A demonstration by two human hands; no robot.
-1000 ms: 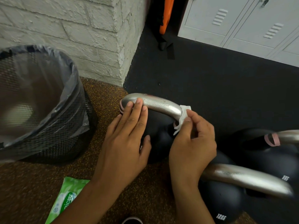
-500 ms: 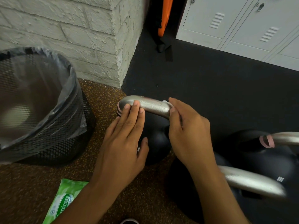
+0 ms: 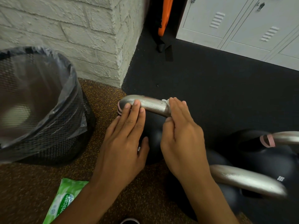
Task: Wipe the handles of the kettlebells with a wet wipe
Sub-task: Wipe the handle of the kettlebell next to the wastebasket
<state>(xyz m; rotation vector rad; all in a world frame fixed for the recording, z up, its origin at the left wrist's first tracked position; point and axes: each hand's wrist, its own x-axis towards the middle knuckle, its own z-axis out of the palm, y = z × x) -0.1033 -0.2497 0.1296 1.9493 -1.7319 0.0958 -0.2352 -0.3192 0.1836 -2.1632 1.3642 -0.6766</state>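
Head view, starting nearest: a green wet-wipe packet [image 3: 63, 202] lies on the speckled brown floor mat [image 3: 29, 188] at the bottom left edge, beside the left forearm. Just right of the right forearm, the silver handle of a second kettlebell [image 3: 246, 180] crosses the lower right, above its black body.

Further up, the left hand [image 3: 123, 141] lies flat with its fingers straight and close together, fingertips pressing on the left end of the silver handle [image 3: 150, 105] of the middle kettlebell [image 3: 155, 141], right by the pink bands at the handle's bend. The thumb points off to the right over the black body. The right hand [image 3: 182, 136] is curled over the right end of the same handle, fingers on top and thumb below, pinching a white wet wipe [image 3: 165, 101] against the metal; only a small scrap of the wipe shows at the fingertips.

At the right edge a third kettlebell [image 3: 265, 152] stands on the black floor [image 3: 202, 88], its handle carrying a pink band.

To the left stands a black mesh bin [image 3: 76, 126] lined with a grey plastic bag [image 3: 40, 97], touching the brown mat. Behind it rises a white painted brick wall [image 3: 80, 33]. Farthest back, an orange and black object [image 3: 163, 18] leans in the dark gap between the wall corner and a row of pale grey lockers [image 3: 234, 25].
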